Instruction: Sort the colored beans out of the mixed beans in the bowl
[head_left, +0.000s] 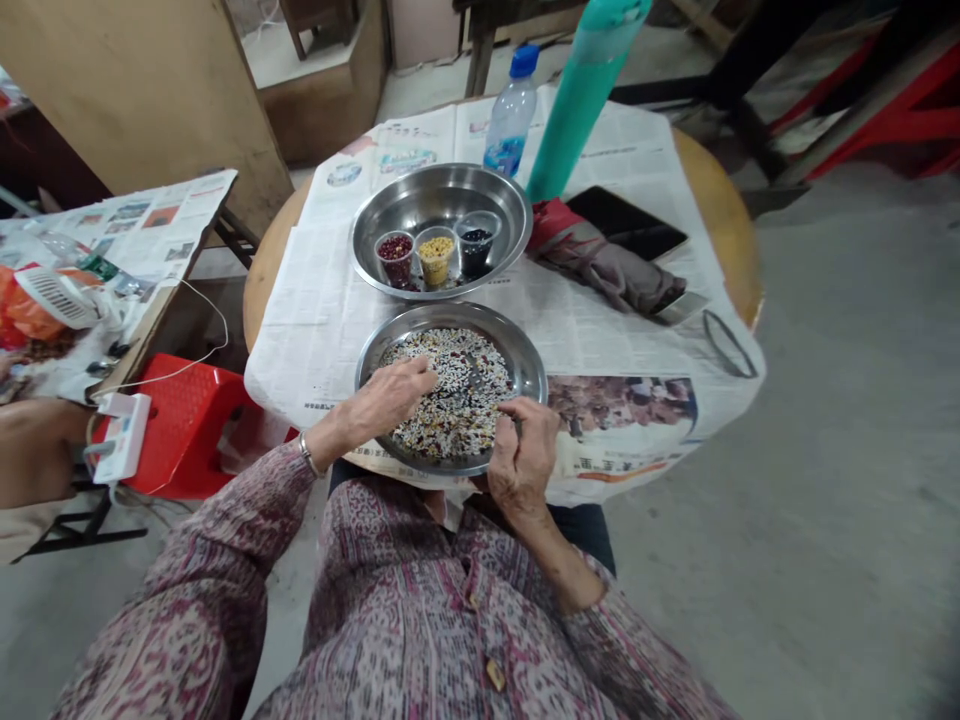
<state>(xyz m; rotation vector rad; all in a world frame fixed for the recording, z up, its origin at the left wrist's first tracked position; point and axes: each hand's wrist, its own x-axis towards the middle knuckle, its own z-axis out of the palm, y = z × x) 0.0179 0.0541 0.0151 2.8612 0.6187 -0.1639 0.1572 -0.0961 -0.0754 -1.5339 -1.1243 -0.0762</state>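
Close in front of me, a shallow steel dish holds a mix of small grains or beans, mostly white, with dark, yellow and red ones. My left hand reaches in over the dish's left side, its fingers curled together down at the mix. At the right rim is my right hand, thumb and forefinger drawn together above the mix; anything between them is too small to see. A larger steel basin behind holds a cup of dark red pieces, a cup of yellow pieces and a cup of black pieces.
Newspaper covers the round table. A water bottle, a teal bottle, a folded umbrella and a dark tablet or phone lie or stand beyond. A red stool and power strip are at left.
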